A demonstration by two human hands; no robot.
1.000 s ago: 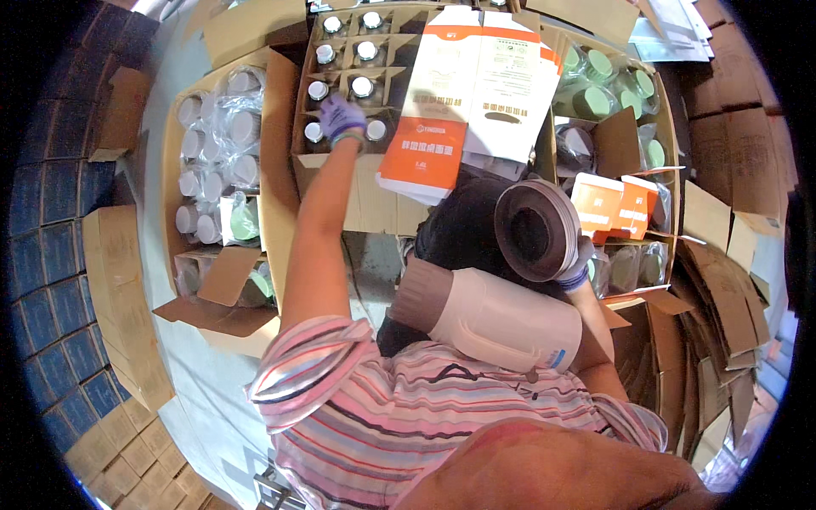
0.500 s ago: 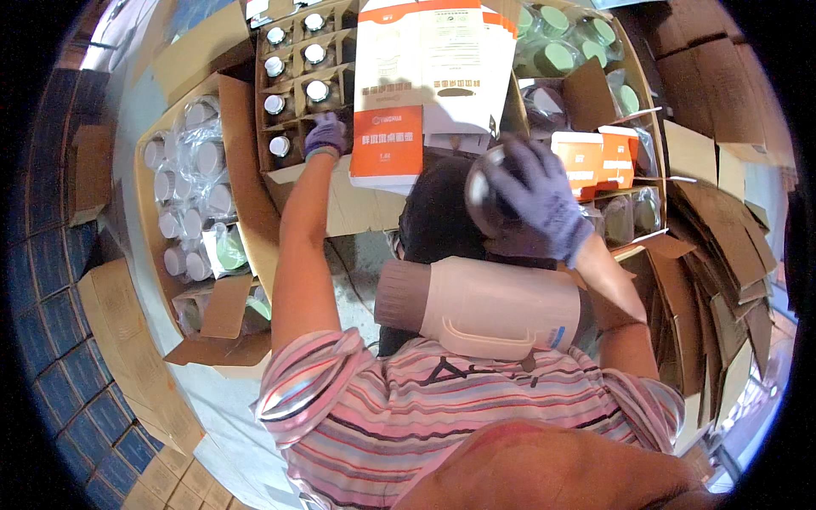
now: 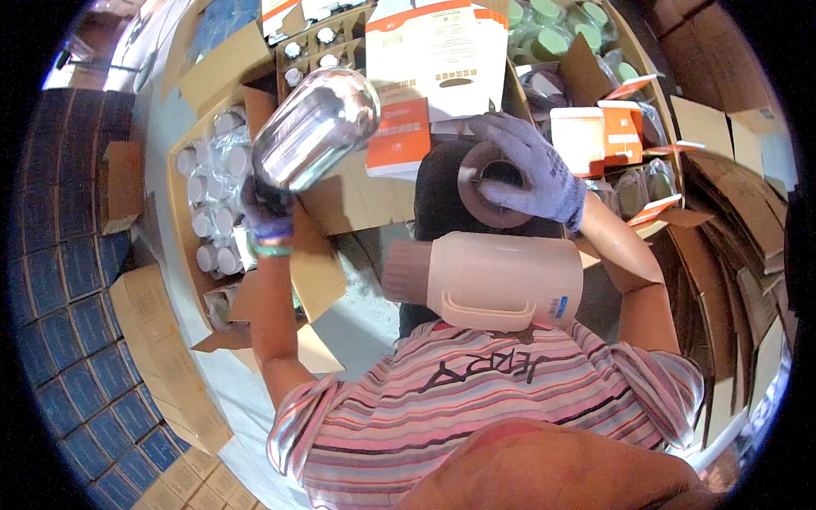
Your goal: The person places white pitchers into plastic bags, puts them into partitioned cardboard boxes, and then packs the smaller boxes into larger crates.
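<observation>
My left hand point(image 3: 269, 212), in a grey-purple glove, is closed around one end of a shiny silver glass flask liner point(image 3: 319, 127). The liner is held up at a tilt above the boxes. My gloved right hand point(image 3: 535, 170) grips a mauve ring-shaped part point(image 3: 474, 194) with a dark hollow, its thumb over the opening and fingers along the far rim. That part is over my dark trousers. Across my lap lies a beige vacuum jug point(image 3: 501, 276) with a mauve cap and a side handle, touched by neither hand.
Ahead, a divided carton point(image 3: 293, 51) holds several white-tipped liners, beside a white-and-orange printed carton point(image 3: 442, 59). Boxes of bagged jugs point(image 3: 200, 187) stand left and green-topped ones point(image 3: 557, 42) at far right. Flattened cardboard point(image 3: 722, 272) leans at right; blue cartons point(image 3: 59, 280) are stacked at left.
My left hand has lifted the silver liner out of the divided carton and moved left and nearer. My right hand has turned the mauve part so its hollow shows.
</observation>
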